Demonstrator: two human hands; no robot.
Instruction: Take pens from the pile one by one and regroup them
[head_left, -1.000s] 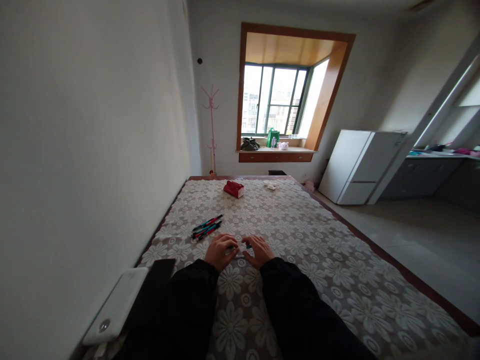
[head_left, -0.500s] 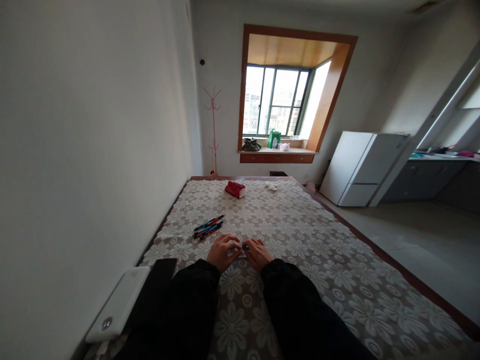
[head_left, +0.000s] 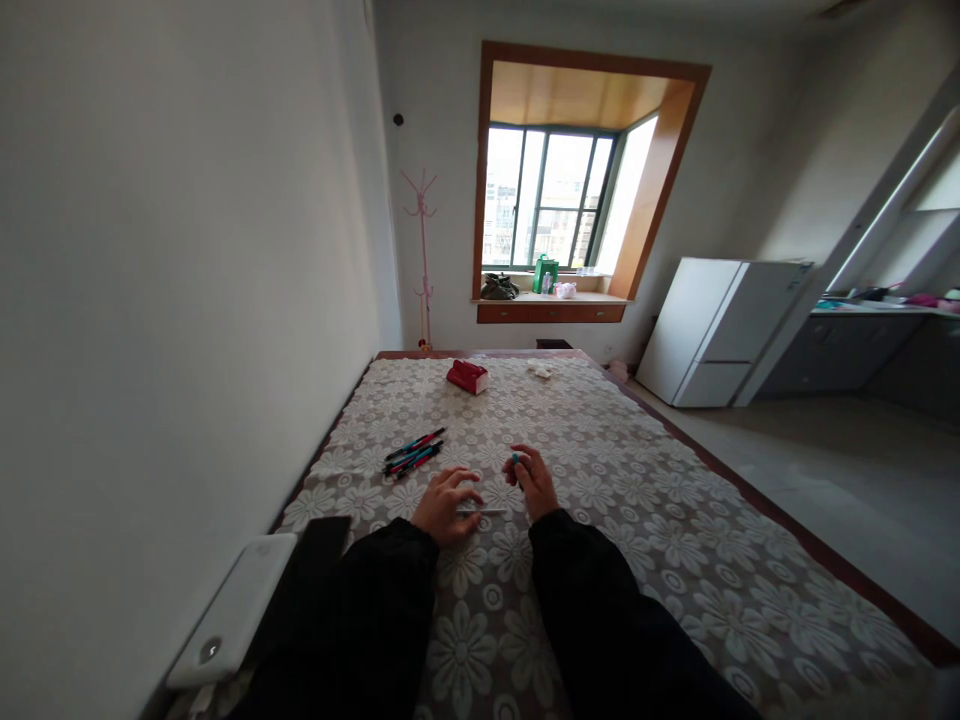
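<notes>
My left hand [head_left: 445, 506] rests low over the patterned tablecloth, thumb and fingers curled around one end of a thin whitish rod [head_left: 489, 512], which looks like a pen barrel. The rod points right, level with the table. Raised a little to the right, my right hand [head_left: 534, 482] pinches a small blue piece [head_left: 515, 458] that looks like a pen cap; the fingers partly hide it. Beyond my left hand, several black pens with blue and red parts [head_left: 414, 455] lie in a loose bunch.
A red tissue pack [head_left: 466, 377] and a small crumpled white item [head_left: 538, 370] lie toward the table's far end. At near left are a white power bank [head_left: 236, 610] and a dark flat object [head_left: 321, 550]. The wall runs along the left; a white fridge [head_left: 720, 330] stands beyond the right side.
My hands have drawn apart. The right one moved up and to the right with the blue piece, and the whitish rod now shows at my left hand.
</notes>
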